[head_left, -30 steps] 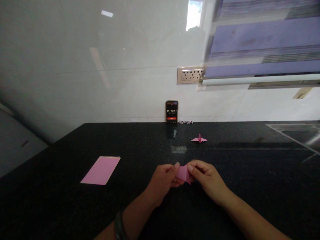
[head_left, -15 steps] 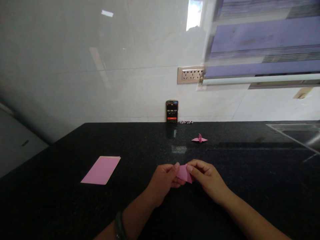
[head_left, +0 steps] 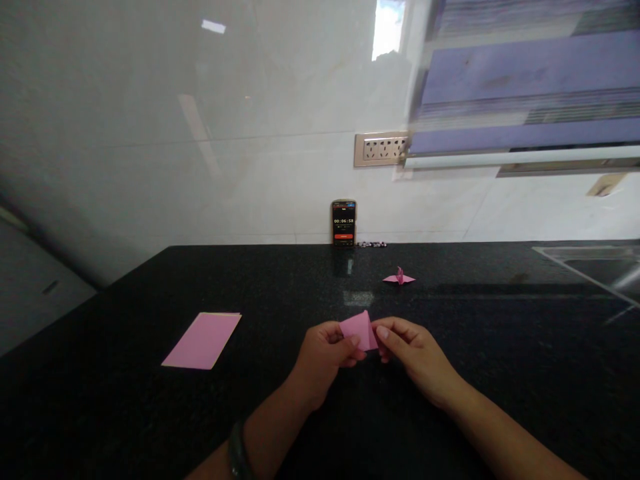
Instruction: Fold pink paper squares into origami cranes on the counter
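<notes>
So, we've got 1 piece (head_left: 356, 327) in hand, over the counter (head_left: 265, 287). Left hand (head_left: 325, 353) pinches it, thumb on top, fingers behind; right hand (head_left: 415, 353) pinches its right edge, contact partly hidden. Status: we'd call it partway. Folds are in, it's small and compact, no wings or neck show, so we judge more folding remains. Crane (head_left: 399, 277) beyond the right hand looks fully formed, so that's done. Stack (head_left: 201, 341) well left of the left hand lies flat, no folds visible, so we take it as not started.

Counts: 2 hands, 1 piece, 1 crane, 1 stack. Stack shows pink on top with a yellow edge; how many sheets, we can't tell. Past the hands, by the wall (head_left: 250, 187): 1 phone (head_left: 344, 223) upright, 1 beaded strand (head_left: 373, 245) just right of it. Also 1 bangle (head_left: 238, 450) on the left arm.
</notes>
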A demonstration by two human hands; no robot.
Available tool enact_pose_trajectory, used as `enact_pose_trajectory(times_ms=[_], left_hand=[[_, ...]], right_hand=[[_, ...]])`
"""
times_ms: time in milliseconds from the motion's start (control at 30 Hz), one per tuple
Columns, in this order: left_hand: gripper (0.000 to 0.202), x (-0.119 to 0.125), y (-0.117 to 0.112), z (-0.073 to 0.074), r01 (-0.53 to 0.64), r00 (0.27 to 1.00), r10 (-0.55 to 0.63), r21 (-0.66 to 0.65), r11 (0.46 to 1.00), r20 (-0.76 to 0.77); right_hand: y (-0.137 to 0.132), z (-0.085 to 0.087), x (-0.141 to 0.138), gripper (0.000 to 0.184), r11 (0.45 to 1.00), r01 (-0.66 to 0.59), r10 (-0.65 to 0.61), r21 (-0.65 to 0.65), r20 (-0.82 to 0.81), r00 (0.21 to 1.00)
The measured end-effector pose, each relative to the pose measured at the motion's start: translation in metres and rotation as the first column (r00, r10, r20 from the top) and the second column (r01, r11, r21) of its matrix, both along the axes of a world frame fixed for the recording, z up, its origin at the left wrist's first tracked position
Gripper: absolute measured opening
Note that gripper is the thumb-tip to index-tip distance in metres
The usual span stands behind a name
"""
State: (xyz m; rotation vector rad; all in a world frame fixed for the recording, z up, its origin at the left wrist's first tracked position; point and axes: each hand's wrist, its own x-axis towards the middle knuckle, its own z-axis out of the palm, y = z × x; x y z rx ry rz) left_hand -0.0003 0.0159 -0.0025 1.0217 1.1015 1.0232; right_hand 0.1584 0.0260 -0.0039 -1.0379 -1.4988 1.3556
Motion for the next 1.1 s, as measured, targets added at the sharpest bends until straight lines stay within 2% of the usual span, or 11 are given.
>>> enact_pose_trajectory(times_ms=[167,333,633,867,1100], left_hand=[[0.02,-0.0012,0.001,-0.0033,-0.029,0.999,0.029,0.019,0.999,0.015],[0.022,-0.001,0.0005,-0.0032,0.003,1.0,-0.004,0.022,1.0,0.03],[0.021,0.0009,-0.0025,-0.0002,0.109,0.992,-0.11,0.022,0.994,0.057],[0.031,0.0017,-0.002,0.0016,0.124,0.99,-0.122,-0.026,0.992,0.073],[0.035,0.0025,-0.0024,0.0016,0.145,0.984,-0.142,-0.022,0.989,0.111]], right_hand=[[-0.0003,-0.001,0.0002,0.016,0.999,-0.035,0.035,0.003,0.058,0.998],[0.0002,-0.0019,0.0018,0.015,0.998,-0.03,0.023,0.05,0.126,0.992],[-0.0003,-0.002,0.0018,0.018,0.995,-0.055,0.043,0.089,0.134,0.99],[-0.0019,0.0027,0.0012,0.018,0.991,-0.047,0.033,0.122,0.114,0.993],[-0.0033,0.0019,-0.0003,0.017,0.985,-0.031,0.006,0.167,0.146,0.989]])
